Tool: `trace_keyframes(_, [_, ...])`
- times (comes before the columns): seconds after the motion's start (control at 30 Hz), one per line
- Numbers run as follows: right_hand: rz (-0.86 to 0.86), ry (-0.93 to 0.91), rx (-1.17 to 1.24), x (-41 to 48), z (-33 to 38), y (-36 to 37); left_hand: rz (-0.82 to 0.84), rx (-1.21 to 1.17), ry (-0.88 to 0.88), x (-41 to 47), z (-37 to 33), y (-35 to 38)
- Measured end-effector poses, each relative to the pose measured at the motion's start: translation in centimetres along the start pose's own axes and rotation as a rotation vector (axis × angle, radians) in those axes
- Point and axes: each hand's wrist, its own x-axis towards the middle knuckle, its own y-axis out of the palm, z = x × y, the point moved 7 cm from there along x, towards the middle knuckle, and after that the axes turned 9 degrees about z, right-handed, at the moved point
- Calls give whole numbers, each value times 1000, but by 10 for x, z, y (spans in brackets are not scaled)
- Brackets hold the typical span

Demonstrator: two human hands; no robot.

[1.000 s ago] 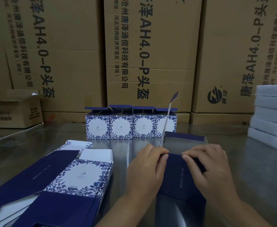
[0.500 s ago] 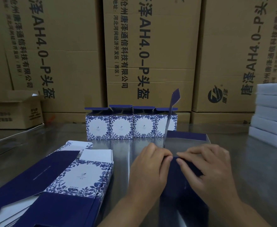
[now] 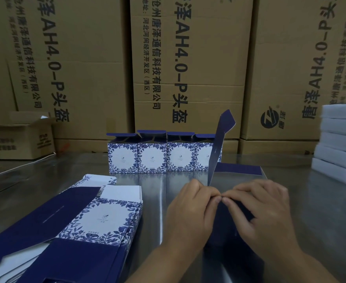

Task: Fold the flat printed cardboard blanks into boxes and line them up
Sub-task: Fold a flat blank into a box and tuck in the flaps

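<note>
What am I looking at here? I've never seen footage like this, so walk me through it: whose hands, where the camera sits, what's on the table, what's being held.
No machine here: a person works with bare hands, filmed by one camera worn on the head, looking forward and down.

The left hand and right hand meet at their fingertips, pinching a dark blue box that is half folded; one tall flap stands upright behind them.

On the shiny metal table, a stack of flat printed blanks lies to the left. Four finished boxes stand in a row further back, tops open. White slabs are piled at the right edge, and big brown cartons fill the background.
</note>
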Motion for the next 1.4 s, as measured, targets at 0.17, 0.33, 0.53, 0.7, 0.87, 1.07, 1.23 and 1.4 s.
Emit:
trace_keyframes(0.17, [14, 2, 4, 0, -1, 0, 16, 59, 8, 2, 0, -1])
trace_keyframes(0.33, [9, 10, -19, -2, -3, -1, 33, 81, 15, 3, 1, -1])
trace_keyframes(0.53, [-2, 28, -34, 1, -4, -5, 5, 100, 25, 3, 6, -2])
trace_keyframes(0.7, [-1, 45, -5, 3, -5, -7, 0, 61, -13, 3, 13, -1])
trace_keyframes(0.87, [14, 39, 72, 3, -8, -3, -13, 45, -20, 0, 13, 0])
trace_keyframes(1.07, [15, -6, 78, 2, -8, -2, -106, 118, 46, -3, 8, -3])
trace_keyframes(1.23, [18, -24, 93, 2, -6, -1, -103, 118, 64, -2, 7, -1])
trace_keyframes(1.4, [-7, -6, 56, 1, -8, -2, -82, 121, 66, 1, 11, -1])
